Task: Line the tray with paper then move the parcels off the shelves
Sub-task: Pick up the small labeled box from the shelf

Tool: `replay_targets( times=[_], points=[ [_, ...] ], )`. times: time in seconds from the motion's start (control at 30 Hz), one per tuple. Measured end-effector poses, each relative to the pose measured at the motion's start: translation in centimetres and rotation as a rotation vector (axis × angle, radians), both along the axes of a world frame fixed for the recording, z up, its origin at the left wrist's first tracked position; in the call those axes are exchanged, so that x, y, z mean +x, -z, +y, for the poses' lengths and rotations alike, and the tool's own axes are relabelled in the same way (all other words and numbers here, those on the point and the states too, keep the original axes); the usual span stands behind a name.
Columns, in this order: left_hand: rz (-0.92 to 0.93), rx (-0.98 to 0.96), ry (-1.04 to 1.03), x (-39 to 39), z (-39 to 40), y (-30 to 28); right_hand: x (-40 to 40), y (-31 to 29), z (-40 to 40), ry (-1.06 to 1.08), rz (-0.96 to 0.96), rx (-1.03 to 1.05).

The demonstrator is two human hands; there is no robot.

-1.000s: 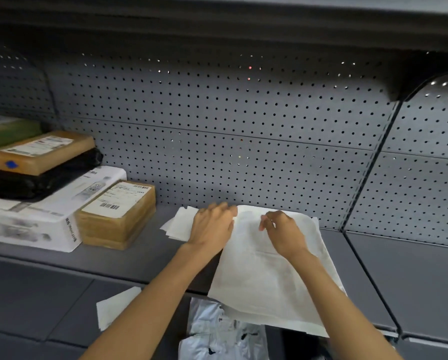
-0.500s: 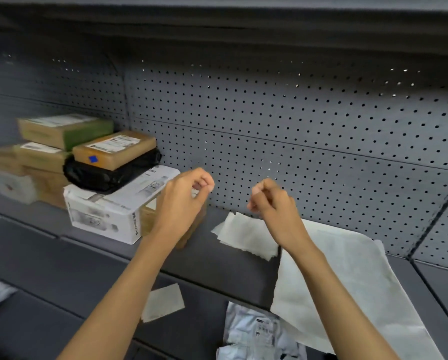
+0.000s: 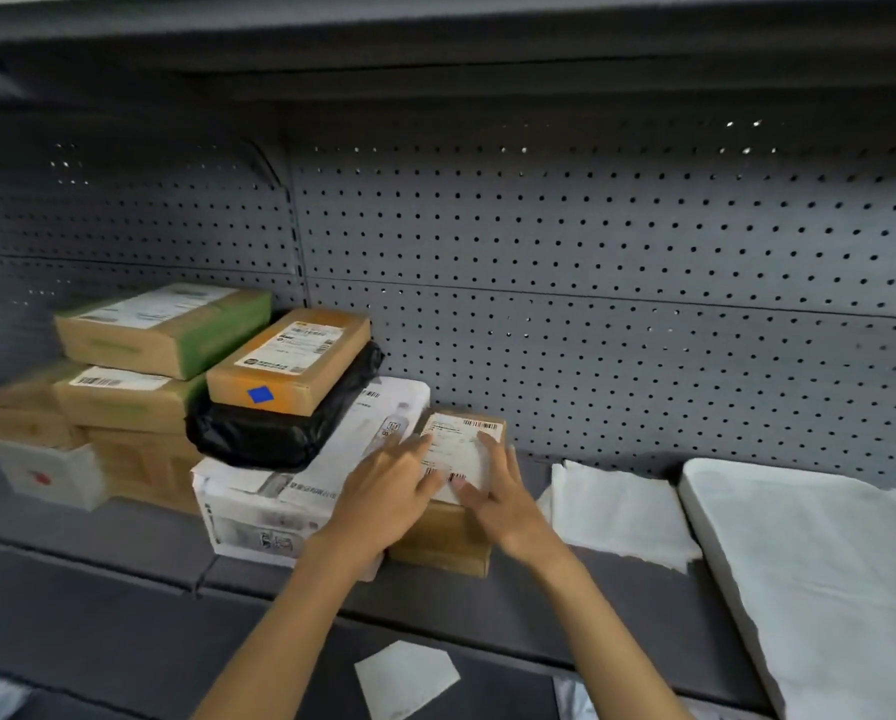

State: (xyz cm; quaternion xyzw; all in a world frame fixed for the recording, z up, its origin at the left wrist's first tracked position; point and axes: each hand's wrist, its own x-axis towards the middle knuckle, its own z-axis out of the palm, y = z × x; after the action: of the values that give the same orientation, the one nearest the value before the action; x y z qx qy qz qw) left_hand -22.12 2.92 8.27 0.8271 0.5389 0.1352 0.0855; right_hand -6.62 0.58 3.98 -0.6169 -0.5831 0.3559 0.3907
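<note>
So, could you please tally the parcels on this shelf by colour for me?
Brown cardboard boxes: 6
White boxes: 2
Black bag: 1
Total: 9 parcels

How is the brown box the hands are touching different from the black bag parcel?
The brown box is stiff cardboard with sharp corners; the black bag parcel is soft, shiny and lumpy. The brown box sits right on the shelf; the black bag parcel lies on top of a white box. The left hand and right hand rest on the brown box's label; the black bag parcel has an orange box on it instead. Both are parcels on the same shelf.
</note>
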Motion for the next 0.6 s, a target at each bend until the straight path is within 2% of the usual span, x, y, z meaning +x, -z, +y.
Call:
replay_targets(
  times=[0.17, 0.33, 0.6],
  points=[
    [0.067, -0.025, 0.048, 0.9, 1.0, 1.1, 0.1, 1.2, -0.5, 0.091, 0.058, -0.014],
    [0.015, -0.024, 0.024, 1.8, 1.5, 1.7, 0.5, 0.6, -1.7, 0.086, 0.091, -0.041],
    [-0.263, -0.086, 0.069, 3.6, 0.8, 1.4, 1.6, -0.1, -2.8, 0.120, 0.147, -0.077]
  ],
)
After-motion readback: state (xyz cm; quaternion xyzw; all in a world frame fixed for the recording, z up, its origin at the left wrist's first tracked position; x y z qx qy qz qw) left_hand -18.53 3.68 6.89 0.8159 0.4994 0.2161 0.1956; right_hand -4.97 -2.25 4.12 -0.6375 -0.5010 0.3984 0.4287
